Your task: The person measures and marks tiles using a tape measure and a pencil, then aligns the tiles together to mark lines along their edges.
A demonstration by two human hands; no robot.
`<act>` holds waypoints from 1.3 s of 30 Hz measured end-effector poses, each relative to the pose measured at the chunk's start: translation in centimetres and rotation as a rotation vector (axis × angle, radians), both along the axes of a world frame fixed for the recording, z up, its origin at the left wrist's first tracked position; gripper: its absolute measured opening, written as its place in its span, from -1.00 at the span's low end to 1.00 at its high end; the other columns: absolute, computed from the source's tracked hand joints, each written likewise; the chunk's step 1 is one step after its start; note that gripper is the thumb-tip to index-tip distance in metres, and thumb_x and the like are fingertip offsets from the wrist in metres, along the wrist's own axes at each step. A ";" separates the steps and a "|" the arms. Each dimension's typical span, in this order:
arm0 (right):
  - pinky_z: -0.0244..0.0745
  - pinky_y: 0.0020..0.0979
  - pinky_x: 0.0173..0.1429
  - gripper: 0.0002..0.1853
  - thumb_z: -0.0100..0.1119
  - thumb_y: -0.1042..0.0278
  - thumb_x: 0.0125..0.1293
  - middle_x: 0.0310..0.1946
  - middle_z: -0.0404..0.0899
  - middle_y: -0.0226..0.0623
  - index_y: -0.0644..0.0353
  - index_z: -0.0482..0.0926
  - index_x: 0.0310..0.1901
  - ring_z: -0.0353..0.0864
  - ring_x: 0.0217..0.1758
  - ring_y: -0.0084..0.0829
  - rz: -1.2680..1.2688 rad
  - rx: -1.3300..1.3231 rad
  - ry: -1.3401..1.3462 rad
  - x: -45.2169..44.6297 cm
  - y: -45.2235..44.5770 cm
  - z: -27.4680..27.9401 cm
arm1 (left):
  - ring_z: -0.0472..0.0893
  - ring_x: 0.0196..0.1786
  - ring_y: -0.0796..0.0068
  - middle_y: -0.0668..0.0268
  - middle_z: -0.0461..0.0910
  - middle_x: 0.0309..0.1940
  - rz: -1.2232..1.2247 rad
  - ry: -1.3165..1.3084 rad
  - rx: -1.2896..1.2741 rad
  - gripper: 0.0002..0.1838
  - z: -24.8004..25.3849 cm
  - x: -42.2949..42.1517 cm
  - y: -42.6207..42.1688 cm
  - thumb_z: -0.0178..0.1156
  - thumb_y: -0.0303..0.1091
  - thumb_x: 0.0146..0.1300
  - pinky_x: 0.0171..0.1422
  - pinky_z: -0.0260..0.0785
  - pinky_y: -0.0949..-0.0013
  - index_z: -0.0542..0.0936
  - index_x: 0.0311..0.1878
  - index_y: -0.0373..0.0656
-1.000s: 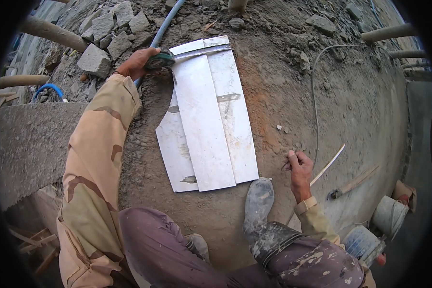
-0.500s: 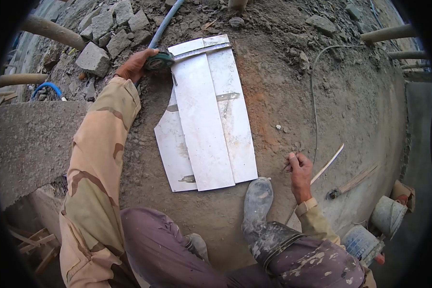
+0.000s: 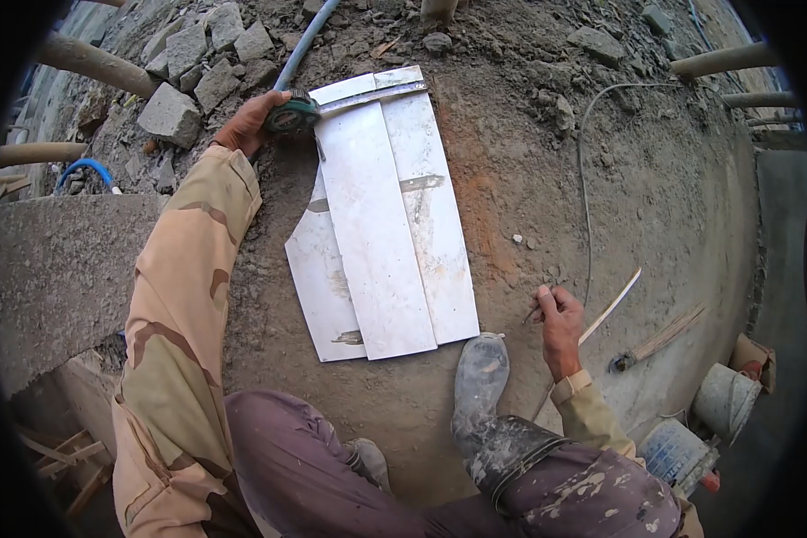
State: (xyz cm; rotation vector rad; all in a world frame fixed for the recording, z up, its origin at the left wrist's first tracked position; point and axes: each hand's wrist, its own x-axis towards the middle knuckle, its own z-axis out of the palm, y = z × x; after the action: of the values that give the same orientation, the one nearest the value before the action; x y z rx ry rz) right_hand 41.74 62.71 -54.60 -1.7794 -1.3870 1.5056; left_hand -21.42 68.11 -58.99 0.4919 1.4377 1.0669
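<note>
Fingers of our left hand are wrapped snugly round a green tape measure, and that grip matches half a second ago. Its metal blade still runs across the top of the overlapping white panels, which lie on the dirt right in front of us. They sit a touch further left in our view now, but the rubble shifted too, so we'd blame the camera. The case hides part of our palm, and we can't read any markings on the blade. The grey boot is just beside the panels' lower right corner. Our right hand hasn't really changed: fingers curled in by the thumb, well apart from the panels. Something thin and dark shows at the tips, but we can't tell if it's held. Far right, two tilted buckets are stained outside; we can't make out what's in them.
</note>
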 end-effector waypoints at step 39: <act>0.40 -0.53 -0.35 -0.70 0.29 0.23 0.53 -0.46 0.63 -0.41 0.24 0.66 -0.34 0.51 -0.47 -0.64 -0.062 -0.001 0.013 0.9 -0.9 0.1 | 0.65 0.23 0.35 0.23 0.73 0.13 0.000 -0.067 0.126 -0.32 1.8 0.9 -1.2 0.35 0.17 0.30 0.49 0.36 0.24 0.63 0.25 -0.21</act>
State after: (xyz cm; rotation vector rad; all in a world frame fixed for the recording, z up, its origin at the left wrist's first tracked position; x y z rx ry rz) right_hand 42.59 61.84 -54.46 -1.7938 -1.3133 1.4836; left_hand -20.53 66.90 -57.15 0.5413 1.3171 1.1686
